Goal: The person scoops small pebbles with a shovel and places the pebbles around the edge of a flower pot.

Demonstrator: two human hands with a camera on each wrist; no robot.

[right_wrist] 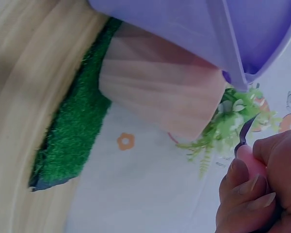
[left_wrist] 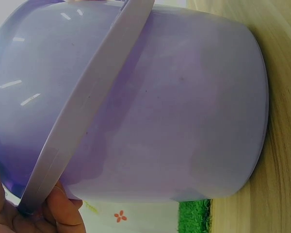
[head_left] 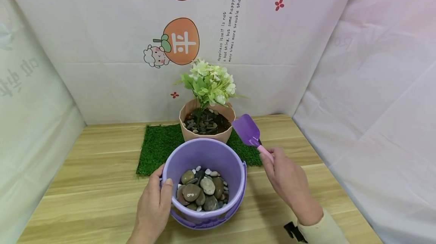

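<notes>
L hand (head_left: 153, 202) grips bucket (head_left: 218, 157) by rim, stones (head_left: 207, 186) inside, flowerpot (right_wrist: 155, 82) just behind; R hand (head_left: 287, 177) holds shovel (head_left: 248, 132) by handle, blade up. Likely best: bucket braced, blade slid low under stones.

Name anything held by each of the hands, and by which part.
The right hand grips the purple hand shovel by its pink handle; the left hand holds the purple bucket by its rim.
</notes>
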